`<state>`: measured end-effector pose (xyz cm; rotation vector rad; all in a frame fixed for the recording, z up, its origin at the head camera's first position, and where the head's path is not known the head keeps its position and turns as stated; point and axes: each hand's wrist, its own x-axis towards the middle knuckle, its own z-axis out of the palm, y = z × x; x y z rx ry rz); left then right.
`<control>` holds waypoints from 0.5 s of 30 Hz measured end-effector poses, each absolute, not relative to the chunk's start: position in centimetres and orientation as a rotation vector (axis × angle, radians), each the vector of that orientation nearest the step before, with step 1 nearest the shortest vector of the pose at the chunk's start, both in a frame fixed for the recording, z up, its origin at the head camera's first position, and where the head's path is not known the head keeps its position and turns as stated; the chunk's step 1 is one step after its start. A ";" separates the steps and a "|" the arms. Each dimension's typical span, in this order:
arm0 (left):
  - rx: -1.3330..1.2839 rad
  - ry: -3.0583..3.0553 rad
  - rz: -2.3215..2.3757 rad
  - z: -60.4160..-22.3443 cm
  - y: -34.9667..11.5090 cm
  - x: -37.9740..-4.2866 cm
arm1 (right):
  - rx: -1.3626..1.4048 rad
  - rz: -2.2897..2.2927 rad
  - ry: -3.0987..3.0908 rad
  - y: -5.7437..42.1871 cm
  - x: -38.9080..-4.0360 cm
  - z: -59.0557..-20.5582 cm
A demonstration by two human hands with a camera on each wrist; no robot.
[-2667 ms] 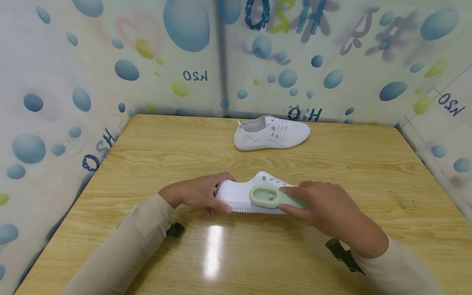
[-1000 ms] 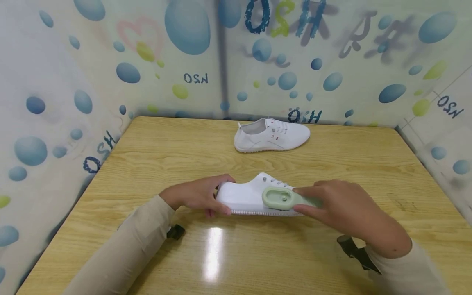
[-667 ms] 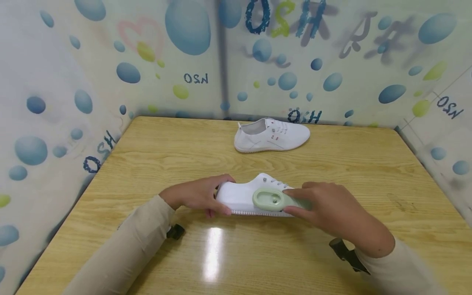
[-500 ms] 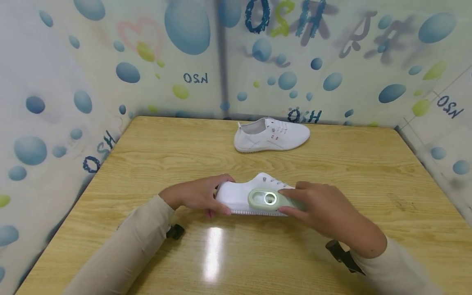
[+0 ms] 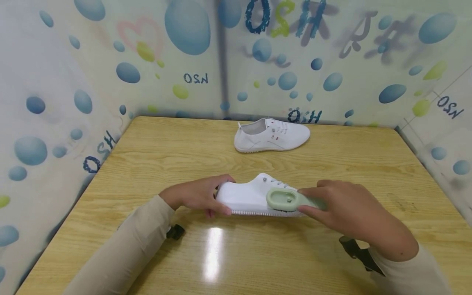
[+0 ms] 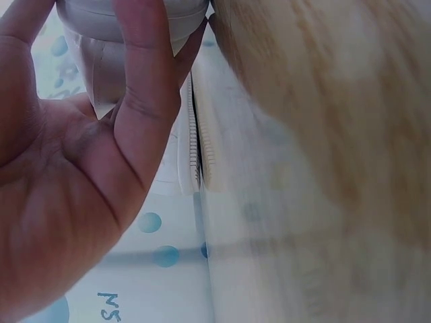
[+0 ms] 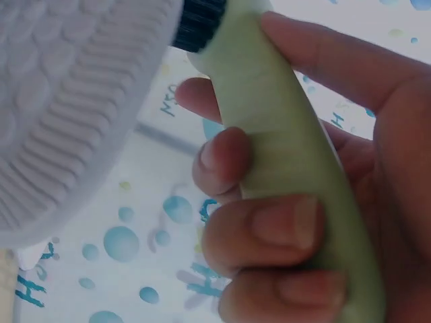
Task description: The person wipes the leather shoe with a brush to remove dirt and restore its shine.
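In the head view my left hand [image 5: 200,194] grips the heel of a white lace-up shoe [image 5: 239,196], thumb on its near side. The left wrist view shows fingers curled round the white heel [image 6: 94,60]. My right hand [image 5: 350,211] holds a pale green scrubbing brush [image 5: 282,199], whose oval head lies against the near side of the shoe, toward the toe. Dark bristles [image 7: 199,25] show in the right wrist view, beside the ridged white sole [image 7: 74,128]. There, several fingers curl round the green handle [image 7: 283,134]. The brush and right hand hide part of the toe.
A second white shoe [image 5: 273,135] stands at the back of the wooden table [image 5: 177,151], toe to the right. Walls with blue bubbles [image 5: 188,26] enclose the table behind and at both sides. Dark wrist mounts [image 5: 359,254] sit under the forearms.
The right hand has slid the brush back and forth along the shoe's side. Since half a second ago it has moved right, toward the toe. Left hand and shoe have stayed put.
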<state>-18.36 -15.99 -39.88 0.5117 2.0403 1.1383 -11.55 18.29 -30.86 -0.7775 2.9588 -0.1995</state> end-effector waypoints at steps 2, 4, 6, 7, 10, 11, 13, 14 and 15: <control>0.513 2.041 1.137 -39.9 -16.0 -18.4 | -0.772 -0.192 2.970 18.5 -11.5 -30.8; 0.514 2.045 1.134 -39.9 -16.0 -18.4 | -0.783 -0.205 2.971 18.5 -11.4 -30.8; 0.514 2.047 1.132 -39.9 -16.0 -18.4 | -0.806 -0.224 2.961 18.3 -11.4 -30.9; 0.512 2.048 1.130 -39.9 -16.0 -18.4 | -0.816 -0.229 2.957 18.2 -11.4 -30.9; 0.508 2.048 1.130 -39.9 -16.1 -18.4 | -0.849 -0.228 2.951 17.7 -11.6 -31.3; 0.507 2.047 1.131 -39.9 -16.1 -18.4 | -0.856 -0.221 2.951 17.5 -11.6 -31.4; 0.505 2.043 1.135 -39.9 -16.1 -18.4 | -0.872 -0.212 2.955 17.2 -11.7 -31.6; 0.504 2.040 1.137 -39.9 -16.0 -18.4 | -0.875 -0.204 2.951 17.0 -11.7 -31.7; 0.504 2.038 1.139 -39.9 -16.0 -18.4 | -0.873 -0.196 2.946 16.9 -11.8 -31.8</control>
